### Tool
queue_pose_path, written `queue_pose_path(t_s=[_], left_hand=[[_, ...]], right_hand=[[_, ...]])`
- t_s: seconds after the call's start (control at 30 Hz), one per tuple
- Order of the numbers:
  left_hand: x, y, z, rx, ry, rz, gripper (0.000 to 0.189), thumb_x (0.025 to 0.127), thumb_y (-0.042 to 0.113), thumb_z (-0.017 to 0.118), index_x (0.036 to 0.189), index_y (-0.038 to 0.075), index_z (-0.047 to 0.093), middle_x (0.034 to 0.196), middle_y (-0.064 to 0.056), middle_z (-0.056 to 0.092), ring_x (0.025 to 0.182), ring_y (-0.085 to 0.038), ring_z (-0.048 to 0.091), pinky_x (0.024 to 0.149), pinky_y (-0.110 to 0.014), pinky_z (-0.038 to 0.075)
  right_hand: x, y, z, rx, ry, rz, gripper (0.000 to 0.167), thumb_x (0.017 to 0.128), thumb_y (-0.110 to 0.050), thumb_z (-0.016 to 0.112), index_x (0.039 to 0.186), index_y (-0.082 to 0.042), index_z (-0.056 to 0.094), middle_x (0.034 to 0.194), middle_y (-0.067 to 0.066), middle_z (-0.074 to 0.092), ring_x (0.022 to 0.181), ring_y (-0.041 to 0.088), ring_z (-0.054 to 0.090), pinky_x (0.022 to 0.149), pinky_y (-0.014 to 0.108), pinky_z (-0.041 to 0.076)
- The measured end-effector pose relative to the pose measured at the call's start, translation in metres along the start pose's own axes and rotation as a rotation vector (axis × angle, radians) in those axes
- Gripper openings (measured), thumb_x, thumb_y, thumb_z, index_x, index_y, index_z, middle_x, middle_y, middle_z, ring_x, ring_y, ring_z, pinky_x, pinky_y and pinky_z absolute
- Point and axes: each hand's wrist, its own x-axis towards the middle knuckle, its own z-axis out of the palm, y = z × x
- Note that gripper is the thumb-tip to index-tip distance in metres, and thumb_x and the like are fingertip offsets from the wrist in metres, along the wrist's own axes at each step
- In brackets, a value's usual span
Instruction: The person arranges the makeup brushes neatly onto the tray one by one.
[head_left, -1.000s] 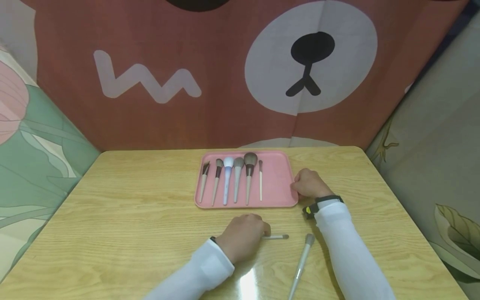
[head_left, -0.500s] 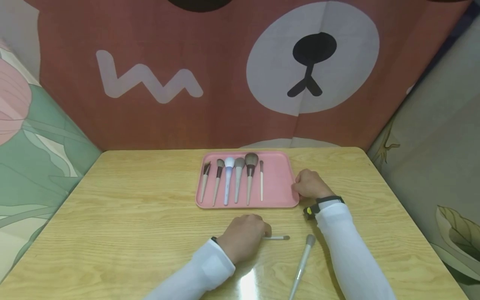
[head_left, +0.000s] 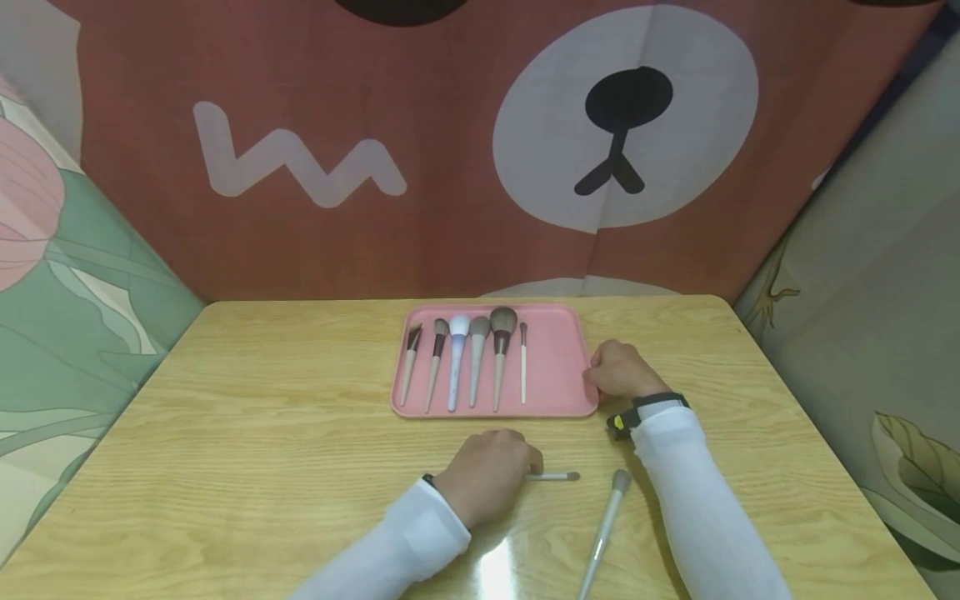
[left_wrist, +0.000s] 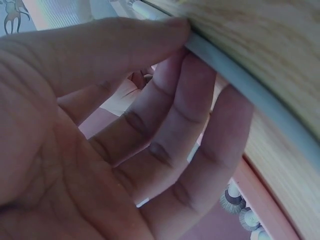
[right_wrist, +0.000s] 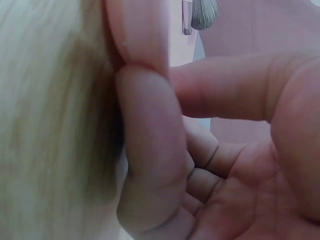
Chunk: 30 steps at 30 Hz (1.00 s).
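My left hand (head_left: 487, 477) pinches a slim makeup brush (head_left: 553, 477) low over the table; its small tan tip points right. In the left wrist view, the thumb and fingertips meet on the brush's pale handle (left_wrist: 270, 107), with wood grain right behind it. My right hand (head_left: 621, 368) grips the right rim of a pink tray (head_left: 555, 358). Seen from the right wrist, the thumb and index finger close on the tray's edge (right_wrist: 142, 35). Several makeup brushes lie side by side on the tray, among them a large dark fluffy brush (head_left: 502, 321) and a thin brush (head_left: 523, 358).
A longer makeup brush (head_left: 606, 529) lies slanted on the wooden table (head_left: 285, 433), between my forearms, bristles pointing away from me. Behind the table hangs a brown cloth (head_left: 450, 242) with a bear face. Patterned cloths flank both sides.
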Motion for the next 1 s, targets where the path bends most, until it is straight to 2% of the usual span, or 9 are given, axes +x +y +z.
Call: queue_pose_path(t_s=[0.3, 0.47, 0.67, 0.77, 0.87, 1.0], left_hand=[[0.003, 0.003, 0.000, 0.020, 0.003, 0.008, 0.026, 0.088, 0.008, 0.079, 0.099, 0.031, 0.083, 0.094, 0.008, 0.079, 0.087, -0.009, 0.070, 0.076, -0.028, 0.058], [0.004, 0.003, 0.001, 0.012, 0.011, 0.023, 0.026, 0.088, 0.006, 0.078, 0.097, 0.029, 0.083, 0.091, 0.008, 0.078, 0.083, -0.008, 0.069, 0.073, -0.026, 0.058], [0.003, 0.003, 0.004, 0.016, 0.044, 0.021, 0.026, 0.085, 0.005, 0.078, 0.096, 0.028, 0.083, 0.083, 0.007, 0.075, 0.074, -0.007, 0.065, 0.066, -0.023, 0.054], [0.003, 0.003, 0.004, -0.017, 0.076, -0.011, 0.028, 0.084, 0.003, 0.075, 0.098, 0.026, 0.083, 0.084, 0.006, 0.075, 0.074, -0.008, 0.065, 0.064, -0.024, 0.053], [0.005, 0.002, 0.003, -0.067, 0.142, -0.065, 0.029, 0.084, 0.001, 0.072, 0.100, 0.022, 0.083, 0.087, 0.003, 0.076, 0.076, -0.011, 0.068, 0.064, -0.026, 0.055], [0.014, 0.000, -0.003, -0.192, 0.222, -0.142, 0.025, 0.087, -0.002, 0.071, 0.104, 0.014, 0.082, 0.092, -0.004, 0.079, 0.080, -0.016, 0.073, 0.066, -0.026, 0.058]], right_hand=[[-0.002, 0.004, -0.004, -0.005, 0.021, -0.015, 0.022, 0.081, -0.007, 0.058, 0.060, -0.014, 0.053, 0.056, -0.002, 0.057, 0.052, 0.011, 0.049, 0.050, 0.022, 0.039], [-0.005, 0.003, -0.006, 0.001, 0.020, 0.004, 0.024, 0.083, -0.007, 0.059, 0.060, -0.014, 0.052, 0.057, -0.002, 0.056, 0.053, 0.012, 0.049, 0.051, 0.023, 0.039], [-0.006, 0.001, -0.003, 0.025, 0.019, -0.004, 0.020, 0.077, -0.005, 0.062, 0.060, -0.012, 0.055, 0.055, -0.003, 0.054, 0.053, 0.012, 0.050, 0.051, 0.023, 0.040], [-0.005, 0.002, 0.000, 0.027, 0.025, -0.012, 0.022, 0.075, -0.004, 0.062, 0.058, -0.014, 0.053, 0.055, -0.003, 0.054, 0.052, 0.011, 0.049, 0.050, 0.023, 0.039], [-0.005, 0.003, 0.002, 0.024, 0.034, -0.026, 0.025, 0.076, -0.005, 0.061, 0.056, -0.016, 0.050, 0.055, -0.003, 0.055, 0.051, 0.011, 0.047, 0.050, 0.022, 0.038], [-0.005, 0.002, 0.001, 0.026, 0.041, -0.037, 0.024, 0.074, -0.004, 0.062, 0.057, -0.016, 0.050, 0.055, -0.003, 0.054, 0.052, 0.011, 0.048, 0.050, 0.022, 0.040]])
